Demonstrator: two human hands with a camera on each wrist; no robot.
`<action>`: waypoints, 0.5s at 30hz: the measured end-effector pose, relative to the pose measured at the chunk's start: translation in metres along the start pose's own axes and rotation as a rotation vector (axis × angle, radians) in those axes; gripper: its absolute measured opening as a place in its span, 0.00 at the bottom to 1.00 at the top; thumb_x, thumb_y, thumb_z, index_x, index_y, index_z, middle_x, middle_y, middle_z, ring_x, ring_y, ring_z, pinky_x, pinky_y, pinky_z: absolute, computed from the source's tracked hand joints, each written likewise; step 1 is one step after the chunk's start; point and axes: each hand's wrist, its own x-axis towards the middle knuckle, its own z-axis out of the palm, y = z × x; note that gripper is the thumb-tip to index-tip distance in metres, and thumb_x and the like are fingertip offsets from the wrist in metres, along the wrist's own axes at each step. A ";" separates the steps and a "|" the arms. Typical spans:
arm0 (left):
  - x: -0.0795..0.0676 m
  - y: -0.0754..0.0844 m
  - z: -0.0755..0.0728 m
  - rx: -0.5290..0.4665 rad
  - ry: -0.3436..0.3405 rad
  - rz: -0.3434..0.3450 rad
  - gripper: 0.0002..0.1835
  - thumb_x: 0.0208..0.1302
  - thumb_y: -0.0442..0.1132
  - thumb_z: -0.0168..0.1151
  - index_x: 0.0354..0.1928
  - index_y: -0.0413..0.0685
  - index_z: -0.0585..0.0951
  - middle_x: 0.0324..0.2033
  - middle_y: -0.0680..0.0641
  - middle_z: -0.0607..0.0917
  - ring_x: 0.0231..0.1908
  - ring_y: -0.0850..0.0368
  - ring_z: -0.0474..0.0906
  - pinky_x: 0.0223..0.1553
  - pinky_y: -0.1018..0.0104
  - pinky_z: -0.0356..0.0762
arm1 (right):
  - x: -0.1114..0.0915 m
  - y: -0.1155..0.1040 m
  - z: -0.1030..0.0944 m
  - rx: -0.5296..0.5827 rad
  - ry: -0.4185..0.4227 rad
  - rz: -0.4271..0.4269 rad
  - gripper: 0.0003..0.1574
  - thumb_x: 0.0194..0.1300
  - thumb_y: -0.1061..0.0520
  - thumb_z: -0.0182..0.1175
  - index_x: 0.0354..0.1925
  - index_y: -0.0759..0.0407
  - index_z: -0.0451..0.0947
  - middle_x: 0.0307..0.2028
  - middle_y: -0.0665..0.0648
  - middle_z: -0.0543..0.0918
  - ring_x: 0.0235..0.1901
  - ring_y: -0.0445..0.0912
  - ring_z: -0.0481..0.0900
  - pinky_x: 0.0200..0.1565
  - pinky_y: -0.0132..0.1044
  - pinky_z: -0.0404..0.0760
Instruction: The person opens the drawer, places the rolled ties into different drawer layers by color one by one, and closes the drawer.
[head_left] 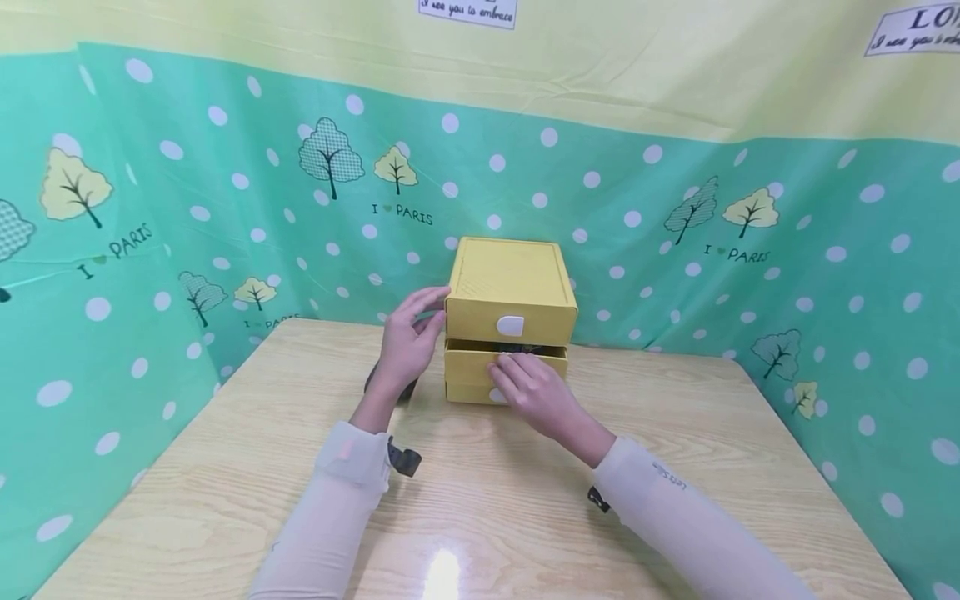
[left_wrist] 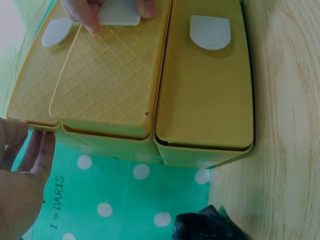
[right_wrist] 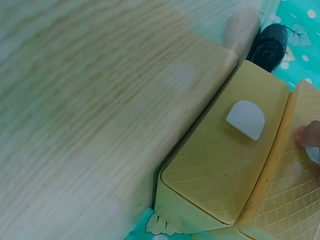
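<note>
Green cloth (head_left: 465, 167) with white dots and little trees hangs behind the worktop (head_left: 660, 433) and down both its sides. Start at the left: a dark, rolled-up thing (right_wrist: 268, 48) sits on the worktop just left of the yellow drawer box, partly hidden by your wrist in the head view. Your left hand (head_left: 407, 342) has its fingers loosely spread, with the tips against the left side of the yellow drawer box (head_left: 512, 271).

That box stands near the middle of the worktop's back edge, well apart from both back corners. It has three drawers, one on top of the other. The top drawer (head_left: 476, 321) and the bottom drawer (left_wrist: 205, 95) look pushed in. The middle drawer (head_left: 467, 360) sticks out a bit, and something dark shows inside; you can't tell what it is.

Your right hand (head_left: 542, 392) pinches the white tab (left_wrist: 120, 12) on the middle drawer, with thumb and fingers at its two sides.

The box looks like hard, stiff plastic, smooth on top and likely rather light, so it could slide if you tug it. The tab is small and may be slippery. Its middle is a good place to pinch, and the box's side wall is a good place to keep it steady.
</note>
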 end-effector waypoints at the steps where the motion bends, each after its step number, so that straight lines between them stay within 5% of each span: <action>1: 0.000 0.000 0.000 0.001 0.001 0.001 0.20 0.69 0.18 0.56 0.62 0.28 0.77 0.62 0.33 0.78 0.57 0.39 0.77 0.59 0.43 0.82 | 0.000 0.001 0.001 -0.002 0.005 -0.001 0.20 0.79 0.68 0.44 0.48 0.68 0.84 0.43 0.62 0.86 0.43 0.53 0.83 0.47 0.40 0.88; 15: 0.000 0.000 0.000 -0.005 0.005 -0.014 0.21 0.68 0.18 0.56 0.62 0.29 0.78 0.62 0.34 0.78 0.57 0.39 0.78 0.59 0.44 0.82 | 0.000 0.005 0.006 -0.027 0.020 -0.019 0.13 0.70 0.69 0.56 0.48 0.68 0.84 0.44 0.62 0.86 0.43 0.53 0.84 0.48 0.40 0.88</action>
